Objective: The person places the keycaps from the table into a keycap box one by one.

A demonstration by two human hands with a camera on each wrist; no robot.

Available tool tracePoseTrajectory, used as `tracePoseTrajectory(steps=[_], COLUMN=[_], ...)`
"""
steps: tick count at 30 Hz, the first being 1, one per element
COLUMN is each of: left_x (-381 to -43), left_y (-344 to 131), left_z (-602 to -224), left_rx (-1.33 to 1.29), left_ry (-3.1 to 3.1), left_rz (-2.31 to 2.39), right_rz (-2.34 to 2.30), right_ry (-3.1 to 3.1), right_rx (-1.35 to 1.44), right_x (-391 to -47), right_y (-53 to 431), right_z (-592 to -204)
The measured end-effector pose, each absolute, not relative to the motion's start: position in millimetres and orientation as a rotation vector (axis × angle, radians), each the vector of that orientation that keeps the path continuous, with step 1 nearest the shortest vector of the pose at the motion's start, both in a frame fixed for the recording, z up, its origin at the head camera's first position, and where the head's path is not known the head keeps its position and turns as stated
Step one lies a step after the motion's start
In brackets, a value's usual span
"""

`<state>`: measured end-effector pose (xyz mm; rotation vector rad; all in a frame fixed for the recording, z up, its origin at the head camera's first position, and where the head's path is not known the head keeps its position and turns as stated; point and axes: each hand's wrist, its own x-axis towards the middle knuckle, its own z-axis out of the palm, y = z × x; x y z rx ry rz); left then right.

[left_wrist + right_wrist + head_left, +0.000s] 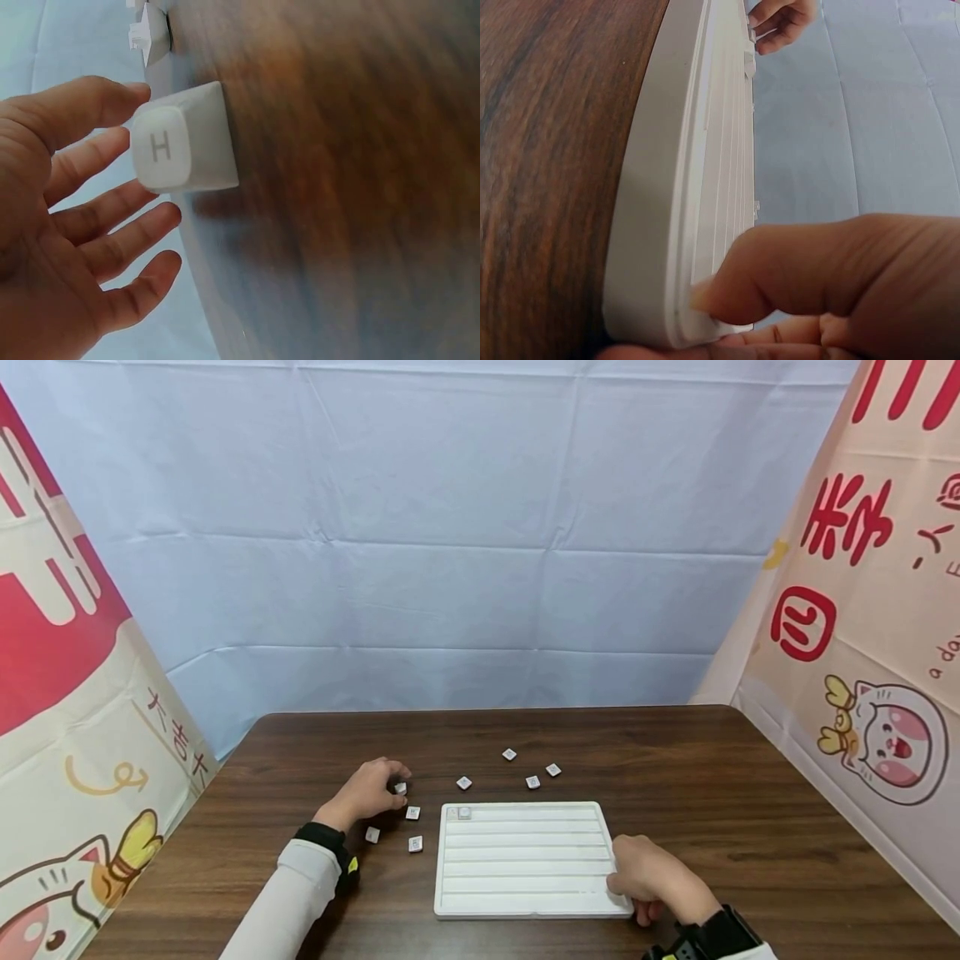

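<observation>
My left hand (367, 793) reaches over the table's left side, thumb and index finger spread either side of a small white keycap (401, 788). In the left wrist view, a keycap marked H (161, 146) stands close to the camera, overlapping the fingertips and hiding what lies behind it. My right hand (647, 872) grips the near right corner of a white tray (525, 905) with shallow ridged rows. Its thumb (731, 289) lies on the rim, with fingers at the underside. A keycap (465, 812) sits in the tray's top left corner beside another pale one.
Loose keycaps lie left of the tray, among them one keycap (416, 844) near its left edge. Several more, such as this keycap (509, 754), are scattered behind it. The brown wooden table (720, 793) meets a pale blue cloth (450, 568) at the back, with printed cloths on both sides.
</observation>
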<state>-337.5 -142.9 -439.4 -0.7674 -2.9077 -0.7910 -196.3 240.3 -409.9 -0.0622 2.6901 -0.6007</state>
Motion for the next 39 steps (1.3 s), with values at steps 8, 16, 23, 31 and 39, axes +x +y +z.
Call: tracePoseTrajectory(steps=[8, 16, 23, 31, 39], left_x=[-338.8, -339.2, -338.8, -338.3, -336.4], left_y=[-143.3, -144.4, -144.4, -141.4, -140.1], left_z=[-440.6, -441.0, -441.2, -435.2, -429.7], left_rx=[-0.819, -0.844, -0.821, -0.709, -0.765], left_ry=[-2.888, -2.872, -2.882, -2.867, -2.813], left_rz=[-0.786, -0.792, -0.772, -0.738, -0.794], right_rz=[-0.630, -0.662, -0.655, -0.635, -0.621], right_ry=[2.678, 2.669, 2.673, 2.679, 2.705], right_rx=[-0.079, -0.090, -0.105, -0.093, -0.101], right_x=[-195.4, -195.3, -195.4, -195.9, -195.3], right_y=[240.4, 240.8, 241.5, 241.7, 241.3], right_z=[-410.2, -411.5, -412.7, -411.2, -410.2])
